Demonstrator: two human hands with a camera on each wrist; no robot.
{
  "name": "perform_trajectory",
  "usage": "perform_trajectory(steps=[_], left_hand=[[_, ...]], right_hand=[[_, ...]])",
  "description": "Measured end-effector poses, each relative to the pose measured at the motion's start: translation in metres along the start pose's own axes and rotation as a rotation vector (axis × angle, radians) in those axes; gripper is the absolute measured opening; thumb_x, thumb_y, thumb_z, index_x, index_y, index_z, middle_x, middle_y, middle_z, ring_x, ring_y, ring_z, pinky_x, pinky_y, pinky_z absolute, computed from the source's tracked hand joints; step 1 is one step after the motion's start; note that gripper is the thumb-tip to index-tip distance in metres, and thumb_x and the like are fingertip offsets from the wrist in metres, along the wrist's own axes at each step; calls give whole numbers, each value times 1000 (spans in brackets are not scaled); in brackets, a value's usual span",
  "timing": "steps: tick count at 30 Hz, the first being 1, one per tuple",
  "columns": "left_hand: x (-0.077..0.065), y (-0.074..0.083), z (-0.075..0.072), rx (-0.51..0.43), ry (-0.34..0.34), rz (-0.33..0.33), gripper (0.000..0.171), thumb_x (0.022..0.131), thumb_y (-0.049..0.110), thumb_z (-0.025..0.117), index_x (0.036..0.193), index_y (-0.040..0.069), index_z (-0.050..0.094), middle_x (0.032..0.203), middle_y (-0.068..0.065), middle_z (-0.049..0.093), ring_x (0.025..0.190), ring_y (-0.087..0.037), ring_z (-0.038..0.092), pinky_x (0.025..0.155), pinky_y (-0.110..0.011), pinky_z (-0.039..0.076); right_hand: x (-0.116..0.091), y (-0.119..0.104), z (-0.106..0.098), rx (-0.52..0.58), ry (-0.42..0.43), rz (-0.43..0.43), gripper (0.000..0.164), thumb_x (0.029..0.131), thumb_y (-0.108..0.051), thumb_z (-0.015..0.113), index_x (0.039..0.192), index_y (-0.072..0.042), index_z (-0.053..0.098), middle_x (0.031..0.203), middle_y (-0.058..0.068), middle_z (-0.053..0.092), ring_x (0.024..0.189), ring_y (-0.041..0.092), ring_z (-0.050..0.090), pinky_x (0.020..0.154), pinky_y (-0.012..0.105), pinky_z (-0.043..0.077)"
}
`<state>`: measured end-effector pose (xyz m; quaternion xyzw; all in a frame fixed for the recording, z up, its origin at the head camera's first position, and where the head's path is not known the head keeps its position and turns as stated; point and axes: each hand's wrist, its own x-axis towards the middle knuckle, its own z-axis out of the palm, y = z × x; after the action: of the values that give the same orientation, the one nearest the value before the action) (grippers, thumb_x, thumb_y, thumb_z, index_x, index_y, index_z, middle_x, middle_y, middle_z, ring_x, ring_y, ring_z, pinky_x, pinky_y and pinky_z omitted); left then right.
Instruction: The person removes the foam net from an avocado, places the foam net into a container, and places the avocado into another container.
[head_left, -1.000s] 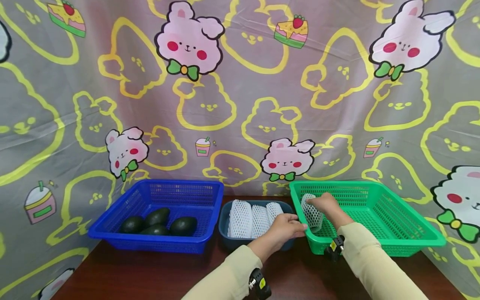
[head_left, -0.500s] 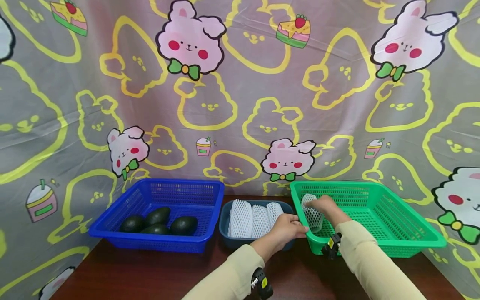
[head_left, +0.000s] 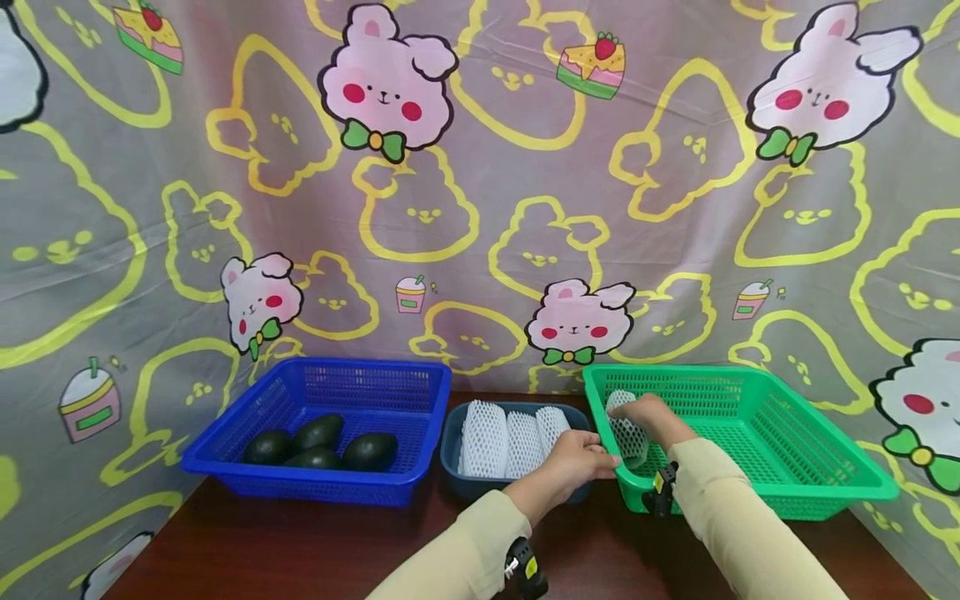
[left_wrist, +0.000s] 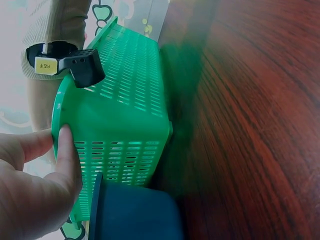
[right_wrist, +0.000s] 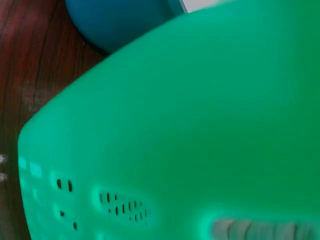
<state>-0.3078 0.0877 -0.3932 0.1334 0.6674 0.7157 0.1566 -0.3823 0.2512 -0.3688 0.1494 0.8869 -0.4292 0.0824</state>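
At the near left corner of the green basket (head_left: pixel 780 483), my left hand (head_left: pixel 573 458) holds the rim. In the left wrist view, the thumb and a finger of my left hand (left_wrist: pixel 42 185) pinch that rim. My right hand (head_left: pixel 651 414) reaches inside the basket and grips the upper part of a white foam net sleeve (head_left: pixel 628 440). Dark colour shows through this sleeve's mesh, and it leans along the basket's left wall. Its fingertips are hidden behind the hand and sleeve. The right wrist view is filled by the basket's blurred green wall (right_wrist: pixel 175 125).
Between the baskets stands a dark blue-grey bin (head_left: pixel 451 458) holding several white foam net sleeves (head_left: pixel 483 442). On the left, a blue basket (head_left: pixel 315 478) contains several dark green avocados (head_left: pixel 370 451). Behind them hangs a rabbit-patterned curtain (head_left: pixel 480 275); the table (head_left: pixel 300 542) is dark wood.
The right forearm has shifted slightly left, with the hand staying at the net sleeve. The left hand keeps its place on the rim. The whole head view has drifted a little.
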Motion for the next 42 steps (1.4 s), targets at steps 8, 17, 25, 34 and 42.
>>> perform_trajectory(steps=[8,17,25,34,42], left_hand=[[0,-1,-1,-5,-6,19,21,88,-11,62,109,-14,61,82,-8,68,78,-18,68,76,-35,56],[-2,1,0,14,1,13,15,89,-10,62,103,-12,63,76,-4,64,74,-16,67,75,-35,56],[-3,1,0,33,9,23,14,88,-9,64,102,-12,64,76,-5,64,75,-16,67,74,-35,56],[-1,2,2,43,12,18,12,88,-9,64,99,-13,64,74,-4,63,75,-17,68,73,-34,56],[0,1,2,38,8,18,11,88,-10,63,99,-13,64,76,-5,64,77,-19,69,74,-33,56]], right_hand=[[1,1,2,-64,0,-31,73,93,-20,59,135,26,20,134,43,31,125,53,36,103,57,34],[7,3,3,-183,-55,-50,66,94,-19,57,129,27,27,127,42,39,116,52,46,93,58,43],[0,3,4,-156,-74,-70,61,92,-15,58,126,27,28,123,42,40,112,55,48,90,60,45],[-3,4,2,-119,-52,-54,62,89,-15,61,122,27,31,118,42,42,107,54,51,87,57,48],[-5,3,4,-72,2,-22,60,87,-16,65,119,25,36,113,40,46,105,52,54,85,56,49]])
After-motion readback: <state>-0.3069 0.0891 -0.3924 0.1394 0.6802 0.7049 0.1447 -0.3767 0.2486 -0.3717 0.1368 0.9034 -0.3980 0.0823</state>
